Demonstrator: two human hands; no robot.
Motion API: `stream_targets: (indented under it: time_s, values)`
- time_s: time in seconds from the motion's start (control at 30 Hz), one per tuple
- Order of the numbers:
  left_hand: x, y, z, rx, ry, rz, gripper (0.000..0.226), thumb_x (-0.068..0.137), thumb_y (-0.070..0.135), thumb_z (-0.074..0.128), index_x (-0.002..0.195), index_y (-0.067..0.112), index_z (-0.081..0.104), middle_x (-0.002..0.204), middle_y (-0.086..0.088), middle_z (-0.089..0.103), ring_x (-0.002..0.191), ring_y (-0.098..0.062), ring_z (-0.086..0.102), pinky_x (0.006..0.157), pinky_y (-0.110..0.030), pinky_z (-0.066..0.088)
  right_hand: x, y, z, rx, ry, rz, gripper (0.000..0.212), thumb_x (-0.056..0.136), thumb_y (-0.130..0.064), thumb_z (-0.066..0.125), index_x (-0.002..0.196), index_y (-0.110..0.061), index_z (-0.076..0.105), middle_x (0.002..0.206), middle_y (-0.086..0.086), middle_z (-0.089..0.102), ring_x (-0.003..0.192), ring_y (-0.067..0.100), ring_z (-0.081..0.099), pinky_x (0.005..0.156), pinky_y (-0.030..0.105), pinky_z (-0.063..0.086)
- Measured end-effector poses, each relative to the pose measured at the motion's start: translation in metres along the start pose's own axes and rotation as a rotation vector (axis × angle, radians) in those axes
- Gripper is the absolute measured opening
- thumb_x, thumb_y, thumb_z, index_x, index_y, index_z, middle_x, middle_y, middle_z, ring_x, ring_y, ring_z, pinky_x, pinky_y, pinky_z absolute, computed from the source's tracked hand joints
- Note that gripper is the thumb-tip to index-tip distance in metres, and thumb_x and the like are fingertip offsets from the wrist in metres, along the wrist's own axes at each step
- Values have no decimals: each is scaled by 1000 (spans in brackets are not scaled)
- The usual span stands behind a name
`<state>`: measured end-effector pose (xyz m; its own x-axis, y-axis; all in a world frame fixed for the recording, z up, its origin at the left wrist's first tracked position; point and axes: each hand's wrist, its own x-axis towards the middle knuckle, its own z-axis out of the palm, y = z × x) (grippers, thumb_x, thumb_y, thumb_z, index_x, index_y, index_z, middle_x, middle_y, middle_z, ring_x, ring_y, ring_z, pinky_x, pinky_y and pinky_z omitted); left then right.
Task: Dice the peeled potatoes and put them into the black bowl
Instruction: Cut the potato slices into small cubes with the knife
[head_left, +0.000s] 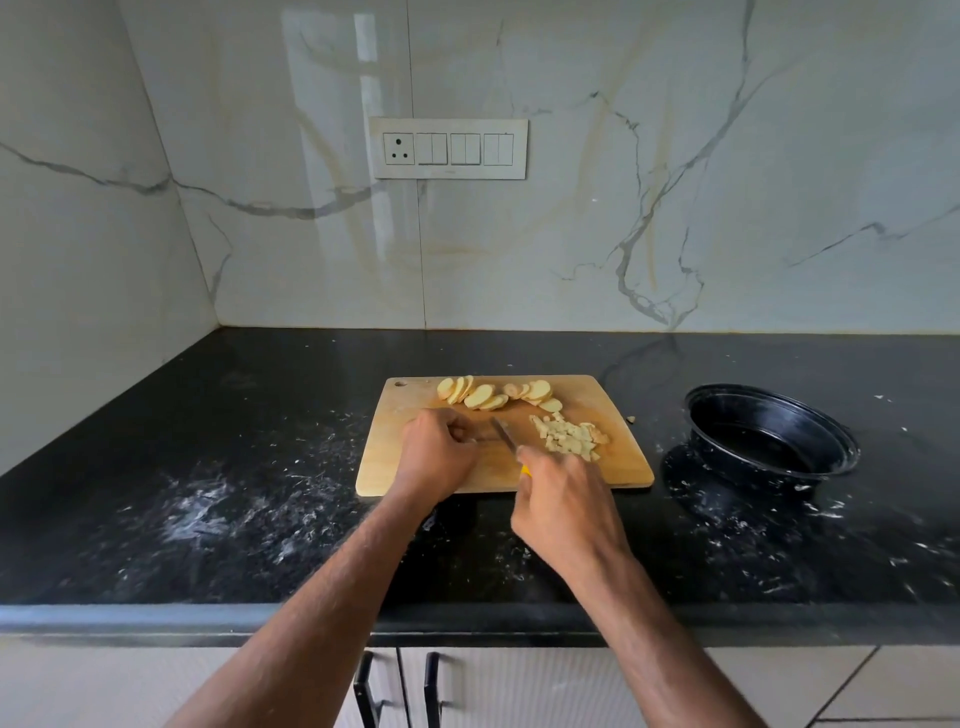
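Two hands at work: both over a wooden cutting board (395, 467) on a black counter (208, 467).
Left hand (434, 457): fingers curled under, knuckles up, resting on the board beside the blade; whatever it pins down is hidden beneath the fingers, cannot tell.
Right hand (563, 506): wrapped around a knife (504, 434) handle, a bit of yellow showing under the fist; blade points away from the person, angled toward the left hand.
Potato slices (493, 395): overlapping rounds in a row along the far edge of the board.
Diced potato (569, 439): small heap on the right part of the board, just right of the blade.
Black bowl (769, 434): on the counter, well right of the board, tilted slightly toward the camera; no potato seen in it.
Counter surface: white smears and specks, thickest at left front.
Wall: marble-look tiles, switch panel (449, 148) above the board.
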<state>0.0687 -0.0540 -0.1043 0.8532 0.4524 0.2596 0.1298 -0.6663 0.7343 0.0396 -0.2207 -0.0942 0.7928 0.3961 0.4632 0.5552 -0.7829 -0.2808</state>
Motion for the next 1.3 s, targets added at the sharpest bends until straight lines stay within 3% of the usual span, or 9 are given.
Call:
stream_targets:
  time_s: [0.17,0.4,0.6,0.83,1.03,1.17,1.23,1.3]
  values:
    - [-1,0,-1,-5,-9,6,20,85,7,67,102,14,75,92,3,69,92,-15,62,80,-25,53,6,1,2,-30,6,55,27,90,-14,63,116,-15,69,88,3,73,76,17,70,64,22,51]
    - [1,-2,1,-8,-21,12,21,88,6,69,106,14,75,89,9,66,84,-3,59,68,-12,45,6,28,-8,-82,63,171,25,89,-17,63,114,-17,70,91,4,74,81,23,71,68,28,52]
    - [2,-2,1,3,-16,15,22,87,8,71,107,13,75,90,7,68,84,-5,60,71,-15,46,7,31,-8,-110,71,217,24,87,-15,64,109,-16,71,86,5,74,77,24,70,69,33,56]
    - [4,-4,4,11,-40,18,20,88,11,73,108,14,75,94,5,69,85,-6,61,71,-15,46,6,29,-8,-53,118,175,26,86,-17,66,112,-17,72,82,4,74,73,25,70,69,33,56]
    - [20,10,11,50,-60,97,15,91,19,72,105,15,77,94,5,69,79,-4,59,60,-10,40,20,33,-10,-24,138,188,23,88,-19,63,110,-19,70,84,4,73,77,28,69,65,33,54]
    - [40,26,24,103,-62,191,14,93,25,70,101,18,79,96,6,72,75,-3,57,60,-11,37,18,39,-6,-1,190,288,25,84,-17,64,108,-17,72,81,8,73,73,32,70,64,38,59]
    - [50,38,33,125,-65,215,19,91,30,72,104,17,78,96,6,71,77,-6,59,65,-15,44,17,41,-5,0,214,321,24,83,-16,65,105,-17,73,80,8,73,71,32,71,61,36,57]
    - [59,49,44,142,-67,211,30,89,38,74,109,16,76,101,1,72,84,-13,63,75,-28,56,18,43,-4,-2,224,339,21,83,-15,65,102,-17,73,81,7,73,72,32,70,60,35,53]
